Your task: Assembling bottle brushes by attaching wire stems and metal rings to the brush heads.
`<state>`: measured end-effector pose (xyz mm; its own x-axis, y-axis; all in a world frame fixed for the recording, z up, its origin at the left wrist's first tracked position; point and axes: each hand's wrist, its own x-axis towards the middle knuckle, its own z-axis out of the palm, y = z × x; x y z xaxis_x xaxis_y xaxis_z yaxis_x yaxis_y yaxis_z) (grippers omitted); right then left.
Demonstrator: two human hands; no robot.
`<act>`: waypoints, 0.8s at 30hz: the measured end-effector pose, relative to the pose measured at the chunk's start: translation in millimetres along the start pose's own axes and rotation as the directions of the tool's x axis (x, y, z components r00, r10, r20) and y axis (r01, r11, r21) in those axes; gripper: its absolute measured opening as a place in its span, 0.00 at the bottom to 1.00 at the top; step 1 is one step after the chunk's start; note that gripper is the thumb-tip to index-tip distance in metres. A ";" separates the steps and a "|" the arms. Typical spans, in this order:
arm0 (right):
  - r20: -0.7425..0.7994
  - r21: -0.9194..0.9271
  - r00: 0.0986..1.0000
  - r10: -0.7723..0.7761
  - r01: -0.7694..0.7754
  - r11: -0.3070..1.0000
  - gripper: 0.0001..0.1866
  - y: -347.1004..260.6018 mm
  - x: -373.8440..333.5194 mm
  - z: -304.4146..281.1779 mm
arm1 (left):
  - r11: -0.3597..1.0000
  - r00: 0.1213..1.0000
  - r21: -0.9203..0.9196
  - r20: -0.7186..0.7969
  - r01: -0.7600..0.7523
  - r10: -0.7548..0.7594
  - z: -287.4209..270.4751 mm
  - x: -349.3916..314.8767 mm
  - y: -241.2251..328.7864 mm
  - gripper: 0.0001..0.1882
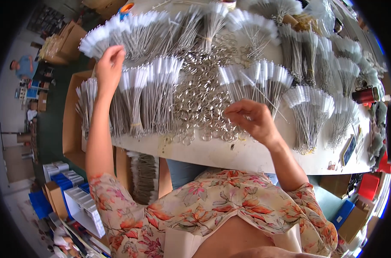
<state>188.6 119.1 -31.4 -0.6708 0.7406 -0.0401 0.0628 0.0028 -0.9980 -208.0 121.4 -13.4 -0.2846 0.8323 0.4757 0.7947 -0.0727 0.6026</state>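
Note:
My left hand reaches over the far left of the table, its fingertips pressed together beside a bundle of thin wire brushes with white bristle heads. Whatever those fingertips hold, if anything, is hidden. Above the right edge of a heap of shiny metal split rings is my right hand, fingers curled with the thumb and fingertips close together. I cannot make out anything between them. Just beyond it stand more brush bundles, and one loose brush slants across them.
Further brush bundles spread over the white table on the right, near a phone-like device. A roll of tape sits at the far left edge. Below the table, an open carton holds more brushes; boxes stand on the left.

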 end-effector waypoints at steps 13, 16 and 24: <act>-0.222 -0.372 0.972 0.074 -0.155 0.915 0.08 -26.7 54.4 -120.9 | 0.809 0.859 0.586 0.396 0.035 -0.324 125.1 151.0 -126.7 0.12; -0.194 -0.578 0.976 -0.103 -0.029 0.815 0.07 -5.5 95.7 -143.0 | 0.824 0.874 0.566 0.409 -0.016 -0.264 128.6 143.8 -117.7 0.11; -0.301 -0.809 0.934 -0.191 -0.144 0.570 0.10 31.8 209.7 -158.6 | 0.895 0.977 0.415 0.062 0.163 -0.206 116.6 137.1 -86.2 0.14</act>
<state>167.1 381.0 -63.8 -0.4160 0.8937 0.1681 0.7305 0.4385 -0.5235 -253.0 305.8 -74.9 -0.4088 0.8617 0.3007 0.8875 0.2985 0.3511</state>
